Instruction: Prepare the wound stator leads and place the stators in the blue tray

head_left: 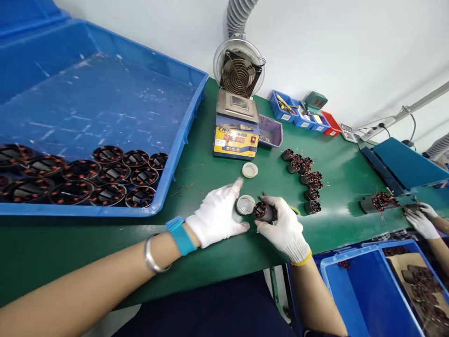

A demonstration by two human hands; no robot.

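Note:
My right hand [282, 227], in a white knit glove, is wrapped round a black motor stator [263, 211] with copper windings on its end, held tilted just above the green table. My left hand [219, 215], gloved too, has its thumb and fingers spread, with nothing between them. A small round dish [245, 205] of pale liquid or paste lies between my hands, beside the stator. Behind it sits a second whitish round dish [249, 170]. To the right, several similar stators [308, 178] stand in a cluster on the green table [210, 267].
A large blue bin [189, 121] with several stators fills the left. A yellow-fronted heating unit [235, 140] stands ahead, below a fan [240, 77] and duct. Small part boxes [301, 117] line the wall. A co-worker's gloved hands [421, 222] and blue crates [358, 262] are at right.

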